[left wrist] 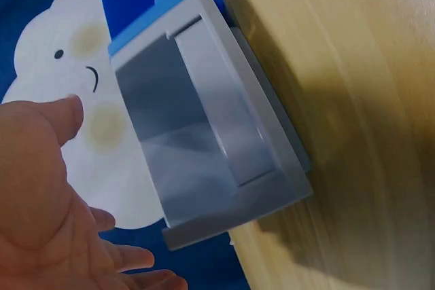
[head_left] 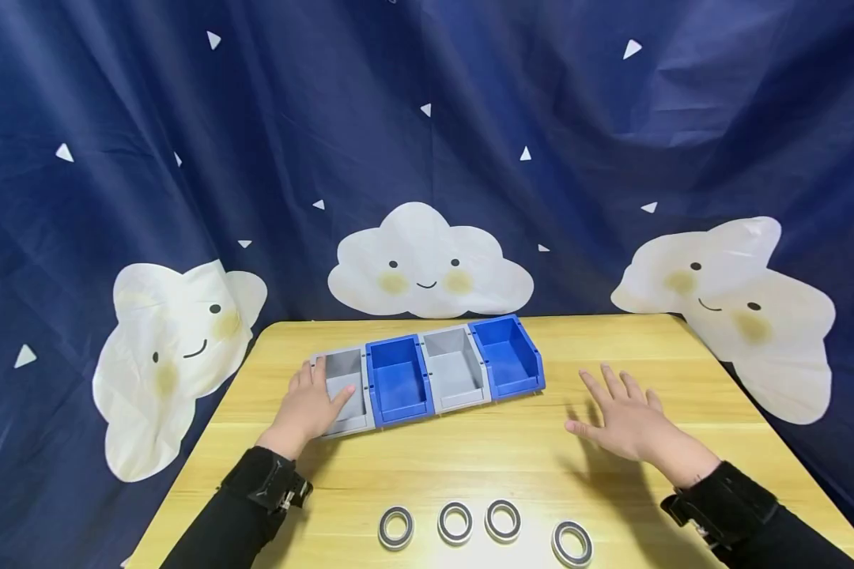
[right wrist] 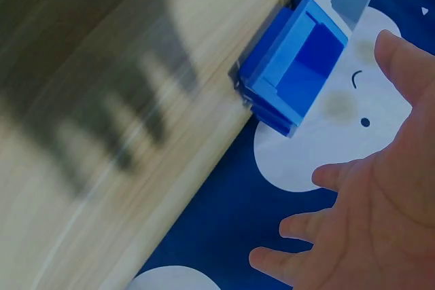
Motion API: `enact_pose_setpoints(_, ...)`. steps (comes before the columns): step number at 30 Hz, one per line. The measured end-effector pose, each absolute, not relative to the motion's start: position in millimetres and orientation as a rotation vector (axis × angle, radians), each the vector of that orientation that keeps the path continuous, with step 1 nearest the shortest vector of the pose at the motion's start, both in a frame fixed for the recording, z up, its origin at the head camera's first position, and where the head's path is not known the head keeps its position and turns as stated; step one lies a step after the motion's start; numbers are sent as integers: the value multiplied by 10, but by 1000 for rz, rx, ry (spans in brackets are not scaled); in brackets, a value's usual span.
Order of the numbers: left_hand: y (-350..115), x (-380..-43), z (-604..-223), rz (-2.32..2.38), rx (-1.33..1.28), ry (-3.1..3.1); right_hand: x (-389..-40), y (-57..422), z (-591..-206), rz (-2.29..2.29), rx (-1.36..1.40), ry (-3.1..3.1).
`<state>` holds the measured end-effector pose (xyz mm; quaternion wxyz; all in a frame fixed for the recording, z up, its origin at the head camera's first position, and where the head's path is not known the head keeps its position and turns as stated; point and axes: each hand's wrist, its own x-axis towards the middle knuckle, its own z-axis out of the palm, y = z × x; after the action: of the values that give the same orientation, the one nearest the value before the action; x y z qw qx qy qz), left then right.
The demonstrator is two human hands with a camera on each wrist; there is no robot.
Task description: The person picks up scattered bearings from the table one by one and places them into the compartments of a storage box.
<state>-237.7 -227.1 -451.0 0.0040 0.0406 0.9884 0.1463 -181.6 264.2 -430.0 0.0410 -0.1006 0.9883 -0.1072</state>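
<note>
My left hand [head_left: 306,407], fingers spread, hovers at the left end of a row of joined storage bins and overlaps the end grey bin [head_left: 345,365] in the head view. In the left wrist view a gap shows between the thumb and that bin [left wrist: 177,134]. Rightward in the row come a blue bin [head_left: 398,371], another grey bin [head_left: 455,371] and a second blue bin [head_left: 507,357]. Over the right side of the table, my right hand [head_left: 629,425] holds nothing, its fingers apart and its shadow on the wood below.
Several metal ring bearings [head_left: 395,545] with dark seals lie flat along the near side of the wooden table [head_left: 470,450]. Behind the table's far edge hangs a dark blue curtain [head_left: 470,63] printed with white clouds [head_left: 427,245].
</note>
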Motion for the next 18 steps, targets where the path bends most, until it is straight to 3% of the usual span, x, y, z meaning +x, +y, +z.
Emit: enact_pose_setpoints(18,-2319,-2537,-4598,629,-140,3038,-1724,2609,-4352,-248,-378,3043)
